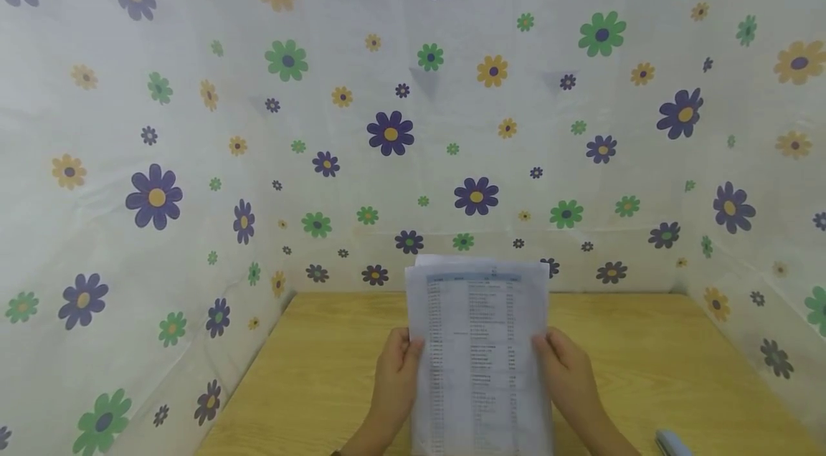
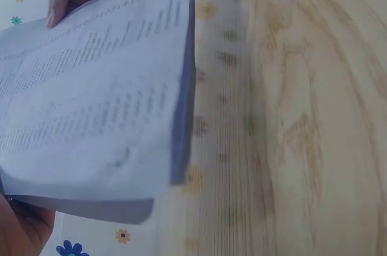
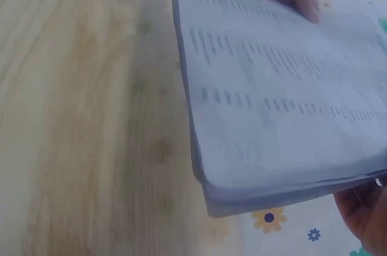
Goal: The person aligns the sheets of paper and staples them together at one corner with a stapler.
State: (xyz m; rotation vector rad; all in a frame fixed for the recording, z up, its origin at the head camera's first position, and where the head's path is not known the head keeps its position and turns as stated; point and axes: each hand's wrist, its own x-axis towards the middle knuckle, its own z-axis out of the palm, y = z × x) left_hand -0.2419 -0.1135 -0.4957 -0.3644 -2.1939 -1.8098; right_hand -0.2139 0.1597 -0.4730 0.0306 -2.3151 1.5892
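A stack of printed paper sheets (image 1: pixel 480 370) is held upright above the table, its front page covered with columns of small text under a blue header band. The left hand (image 1: pixel 395 376) grips the left edge, with its thumb on the front page. On the opposite edge, the right hand (image 1: pixel 571 373) pinches the stack the same way. In the left wrist view the paper stack (image 2: pixel 97 98) shows slightly uneven edges, some sheets sticking out past others. Several layers of the paper stack (image 3: pixel 284 98) also show along its lower edge in the right wrist view.
A light blue object (image 1: pixel 672 443), cut off by the frame, lies on the wooden table (image 1: pixel 323 363) to the right of the right hand. White cloth (image 1: pixel 361 183) with purple, green and yellow flowers surrounds the table at the back and sides.
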